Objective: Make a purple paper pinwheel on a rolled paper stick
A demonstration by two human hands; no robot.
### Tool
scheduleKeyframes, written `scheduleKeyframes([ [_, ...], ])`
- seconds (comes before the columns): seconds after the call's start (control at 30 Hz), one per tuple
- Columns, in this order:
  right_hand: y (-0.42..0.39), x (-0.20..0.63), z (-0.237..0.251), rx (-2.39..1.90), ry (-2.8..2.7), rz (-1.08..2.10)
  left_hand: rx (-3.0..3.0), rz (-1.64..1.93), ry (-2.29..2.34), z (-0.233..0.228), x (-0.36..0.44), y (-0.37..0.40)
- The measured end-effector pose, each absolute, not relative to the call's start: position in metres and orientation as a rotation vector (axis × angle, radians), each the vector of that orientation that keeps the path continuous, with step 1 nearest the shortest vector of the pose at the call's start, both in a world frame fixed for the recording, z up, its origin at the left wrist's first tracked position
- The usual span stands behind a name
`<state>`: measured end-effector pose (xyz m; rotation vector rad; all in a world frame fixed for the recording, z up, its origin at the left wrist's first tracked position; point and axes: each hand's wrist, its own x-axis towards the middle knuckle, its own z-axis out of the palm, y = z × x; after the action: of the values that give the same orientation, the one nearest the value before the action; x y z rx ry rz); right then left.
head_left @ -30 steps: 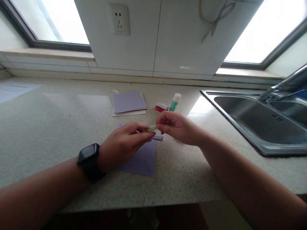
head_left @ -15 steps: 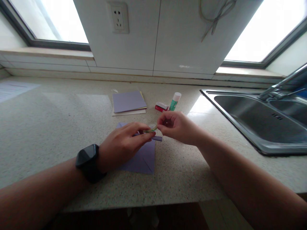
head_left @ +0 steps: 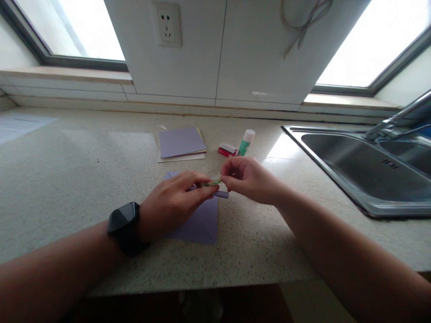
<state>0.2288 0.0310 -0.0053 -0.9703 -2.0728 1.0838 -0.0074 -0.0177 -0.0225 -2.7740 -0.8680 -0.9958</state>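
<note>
Both hands meet over the counter (head_left: 84, 179), just above a purple paper sheet (head_left: 198, 222) lying flat near the front edge. The left hand (head_left: 171, 202), with a black watch (head_left: 125, 226) on its wrist, has its fingers (head_left: 202, 190) pinched on the near end of a small green-and-pale roll (head_left: 212, 182); the right hand (head_left: 247, 179) has its fingers closed on the far end of the same piece; it reads as a small roll of tape seen edge-on, though the view is too small to say for certain. The roll's long axis runs roughly left to right, slightly raised toward the right hand; it lies between the two sets of fingertips, so neither hand is clearly the nearer. A thin purple paper tube (head_left: 220, 194) sticks out just below the roll, under the left fingertips, pointing to the right; whether the left hand holds it or merely rests on it cannot be told.

Beyond the hands: a stack of purple paper (head_left: 181, 142); a small red box (head_left: 227, 149); a green glue stick (head_left: 245, 142) standing upright just beside the box. A steel sink (head_left: 336, 179) lies well apart to the right; a wall socket (head_left: 167, 24) sits above.
</note>
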Motion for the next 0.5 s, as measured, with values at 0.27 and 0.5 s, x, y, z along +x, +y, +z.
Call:
scheduleKeyframes([
  [0.27,0.0341,0.2303,-0.0005,-0.983,-2.015,1.228,-2.792,-1.126,-0.868,-0.0225,-0.0063,-0.017],
  [0.5,0.0402,0.2351,-0.0002,-0.901,-1.819,1.424,-2.873,-1.359,-0.977,-0.0158,-0.0054,-0.0166],
])
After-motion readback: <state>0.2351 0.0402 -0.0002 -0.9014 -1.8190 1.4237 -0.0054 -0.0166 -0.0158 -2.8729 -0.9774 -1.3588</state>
